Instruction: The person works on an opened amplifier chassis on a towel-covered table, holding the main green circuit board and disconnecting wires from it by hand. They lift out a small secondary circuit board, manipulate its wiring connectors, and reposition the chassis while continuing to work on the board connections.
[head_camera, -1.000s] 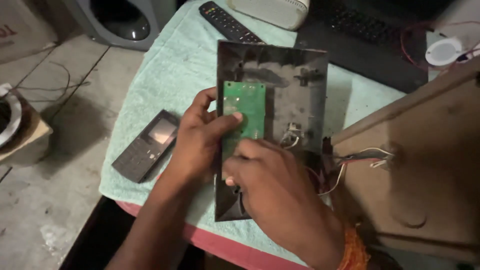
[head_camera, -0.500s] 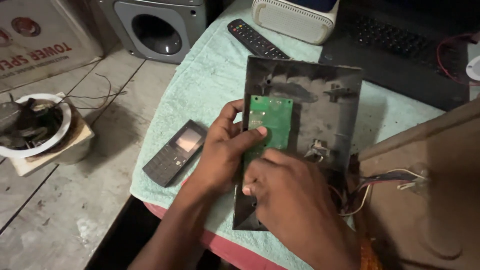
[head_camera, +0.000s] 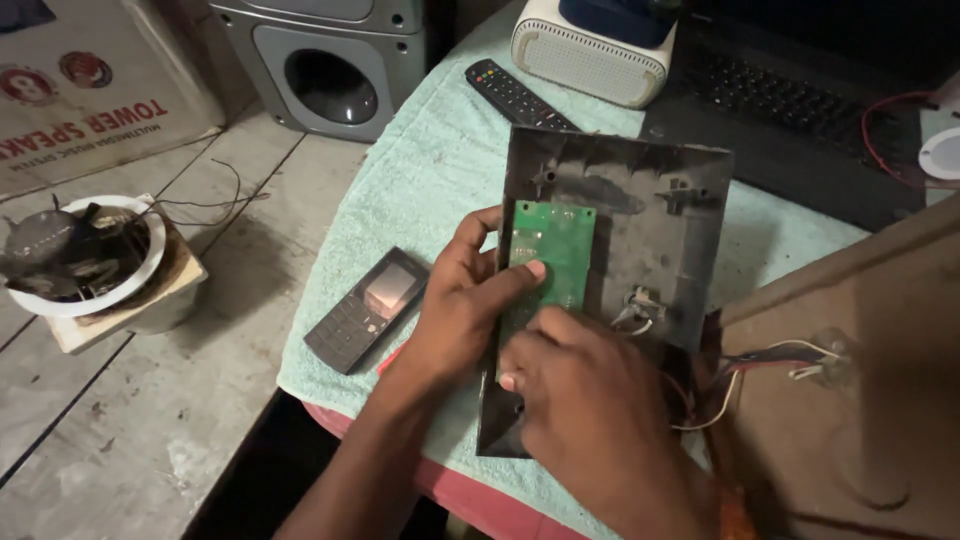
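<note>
The green circuit board (head_camera: 548, 262) lies inside a dark grey plastic panel (head_camera: 655, 230), which rests back-side up on a pale green towel (head_camera: 420, 180) spread over the table. The board sits in the left half of the panel, its long side running up and down.

From the head camera, the only view, the left hand (head_camera: 462, 310) comes in from the lower left and grips the panel's left edge. Its fingers curl round the rim above the board, and its thumb (head_camera: 520, 275) lies flat across the board's face, pressing it down. So this hand is clamped on panel and board together, partly closed rather than spread.

The right hand (head_camera: 590, 410) enters from the bottom right and covers the lower part of the panel. Its back faces the camera and its fingers are bent inward, with the tips down at the board's lower end. One fingertip (head_camera: 508, 381) shows at the panel's left rim. Whether the hand pinches something small or only presses there cannot be told, since the knuckles hide it. The two hands are close, nearly touching, over the board.

Thin red and white wires (head_camera: 745, 365) run from the panel's right side toward a brown wooden cabinet (head_camera: 860, 350). A dark keypad phone (head_camera: 367, 308) lies on the towel just left of the left hand. A black remote control (head_camera: 515, 95) lies above the panel.
</note>
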